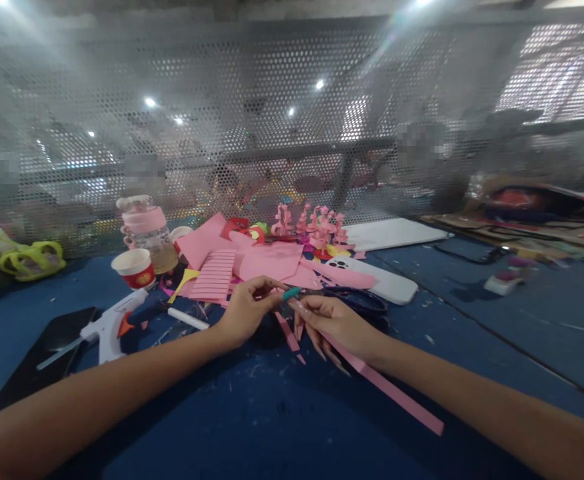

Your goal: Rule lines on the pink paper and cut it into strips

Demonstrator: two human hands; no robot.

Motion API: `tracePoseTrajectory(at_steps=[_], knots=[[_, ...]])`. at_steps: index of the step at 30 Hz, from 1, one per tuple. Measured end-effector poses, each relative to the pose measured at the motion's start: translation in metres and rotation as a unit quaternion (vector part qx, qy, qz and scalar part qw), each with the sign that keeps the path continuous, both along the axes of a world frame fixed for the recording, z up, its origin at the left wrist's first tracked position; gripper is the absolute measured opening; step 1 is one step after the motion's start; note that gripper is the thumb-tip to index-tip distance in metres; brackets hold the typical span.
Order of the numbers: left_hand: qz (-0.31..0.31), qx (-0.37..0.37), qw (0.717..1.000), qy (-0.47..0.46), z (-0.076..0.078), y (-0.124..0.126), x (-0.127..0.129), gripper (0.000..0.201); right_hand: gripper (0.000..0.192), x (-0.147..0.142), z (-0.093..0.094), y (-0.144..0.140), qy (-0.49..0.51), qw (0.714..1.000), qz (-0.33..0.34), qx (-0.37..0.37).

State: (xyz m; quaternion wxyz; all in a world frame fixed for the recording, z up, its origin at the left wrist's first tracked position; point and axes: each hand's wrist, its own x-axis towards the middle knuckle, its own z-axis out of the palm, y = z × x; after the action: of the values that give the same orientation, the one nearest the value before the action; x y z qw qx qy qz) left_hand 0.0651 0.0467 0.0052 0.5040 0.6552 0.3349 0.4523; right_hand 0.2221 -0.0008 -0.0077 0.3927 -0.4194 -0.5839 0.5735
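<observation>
My left hand point(249, 308) and my right hand point(333, 322) meet over the blue table point(272, 427), fingertips almost touching. The right hand grips a long pink paper strip point(397, 395) that runs back under my wrist toward the lower right, and a small teal-tipped thing point(291, 293) sits at its fingertips. The left hand pinches the near end of the pink strip between thumb and fingers. Shorter pink strips point(289, 337) hang below the two hands. Just behind the right hand lie scissors point(359, 299) with dark handles.
Pink paper sheets point(267, 260) and a lined pink sheet point(213, 277) are piled behind the hands, with small pink paper figures point(317, 227). At left lie a white glue gun point(109, 325), a black tablet point(42, 353), a paper cup point(135, 268) and a bottle point(147, 230). A perforated metal screen point(272, 120) closes the back.
</observation>
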Motion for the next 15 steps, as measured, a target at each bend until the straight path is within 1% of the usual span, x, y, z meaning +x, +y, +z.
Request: tracePoseTrajectory(at_steps=[3, 7, 12, 14, 15], knots=[[-0.005, -0.012, 1.000, -0.012, -0.0007, 0.0019, 0.0011, 0.029, 0.042, 0.0004, -0.0003, 0.0002, -0.003, 1.000, 0.005, -0.001], [-0.021, -0.039, 0.999, -0.022, -0.0023, 0.0041, 0.0021, 0.041, 0.046, -0.0009, 0.0002, 0.0001, 0.016, 0.999, -0.031, -0.001], [-0.021, -0.014, 1.000, 0.010, -0.0011, 0.0019, 0.0003, 0.038, 0.043, -0.0028, 0.0021, -0.0039, 0.034, 0.999, -0.039, -0.016], [-0.033, -0.002, 0.999, 0.032, -0.0011, 0.0003, -0.0006, 0.040, 0.046, -0.0039, 0.0021, -0.0060, 0.070, 0.995, -0.072, -0.009], [-0.049, 0.000, 0.998, 0.049, -0.0014, -0.0004, -0.0010, 0.042, 0.048, -0.0046, 0.0018, -0.0069, 0.084, 0.992, -0.097, 0.000]])
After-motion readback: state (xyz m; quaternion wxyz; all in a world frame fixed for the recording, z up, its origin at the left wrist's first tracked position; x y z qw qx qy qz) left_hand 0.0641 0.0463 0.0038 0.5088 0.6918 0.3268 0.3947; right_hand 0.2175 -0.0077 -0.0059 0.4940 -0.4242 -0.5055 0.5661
